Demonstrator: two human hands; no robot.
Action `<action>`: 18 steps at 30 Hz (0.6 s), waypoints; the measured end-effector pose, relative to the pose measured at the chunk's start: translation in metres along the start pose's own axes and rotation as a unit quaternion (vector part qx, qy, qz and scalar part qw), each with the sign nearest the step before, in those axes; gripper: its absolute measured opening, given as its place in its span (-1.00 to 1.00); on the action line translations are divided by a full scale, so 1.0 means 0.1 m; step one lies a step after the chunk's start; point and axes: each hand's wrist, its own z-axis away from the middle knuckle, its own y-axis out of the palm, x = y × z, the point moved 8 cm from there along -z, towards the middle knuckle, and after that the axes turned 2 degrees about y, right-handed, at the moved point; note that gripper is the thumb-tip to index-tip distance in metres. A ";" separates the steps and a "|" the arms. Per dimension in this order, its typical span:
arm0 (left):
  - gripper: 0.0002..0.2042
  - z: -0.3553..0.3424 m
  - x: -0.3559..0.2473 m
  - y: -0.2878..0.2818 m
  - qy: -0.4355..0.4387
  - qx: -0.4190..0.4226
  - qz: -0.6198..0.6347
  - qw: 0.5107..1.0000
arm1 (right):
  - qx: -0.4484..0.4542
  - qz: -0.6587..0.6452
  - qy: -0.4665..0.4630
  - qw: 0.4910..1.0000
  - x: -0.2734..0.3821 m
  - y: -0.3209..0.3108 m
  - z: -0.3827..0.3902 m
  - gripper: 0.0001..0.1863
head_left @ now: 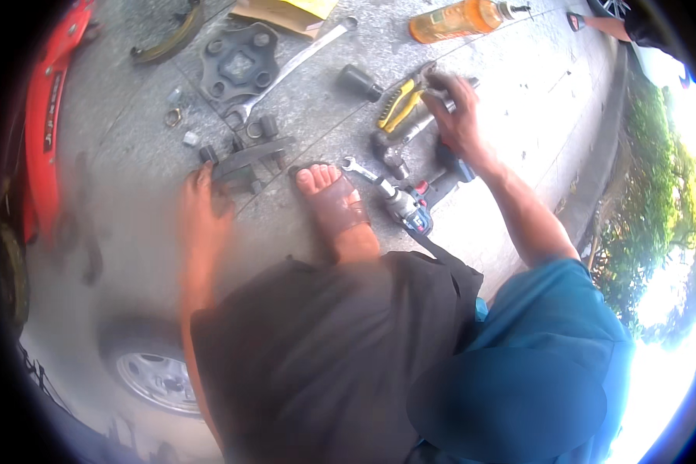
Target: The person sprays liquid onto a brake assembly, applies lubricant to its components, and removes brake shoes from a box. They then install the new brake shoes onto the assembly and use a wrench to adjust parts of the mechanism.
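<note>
My left hand (205, 205), partly blurred, reaches forward with a finger stretched to a small black socket (209, 155); whether they touch I cannot tell. Beside it lie a flat dark metal bar (254, 157) and another black socket (268, 126). Over on the right, my right hand (462, 120) hovers with thumb and fingers apart. Below its fingertips are yellow-handled pliers (398, 107) and a metal socket handle (419, 126). A cordless power tool (410, 209) lies nearer me, with a small wrench (359, 168) by its nose.
Farther off are a long combination wrench (298, 66), a dark hub-shaped plate (240, 62), a curved brake shoe (170, 39), a large socket (359, 81) and an orange liquid bottle (456, 21). A red jack-like frame (46, 116) and a wheel (155, 371) stand left. My sandalled foot (339, 205) is between the hands.
</note>
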 end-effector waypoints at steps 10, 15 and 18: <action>-0.26 0.13 0.07 0.05 -0.101 0.100 -0.038 0.989 | 0.018 -0.022 0.085 0.996 -0.23 0.58 0.99 -0.61; -0.34 0.27 0.09 -0.27 -0.181 0.248 -0.054 0.950 | 0.062 -0.171 0.085 0.980 0.35 0.81 0.40 -0.65; -0.40 0.86 0.25 -0.93 -0.092 0.199 -0.120 0.968 | 0.082 -0.206 0.034 0.975 0.56 0.99 0.20 -0.64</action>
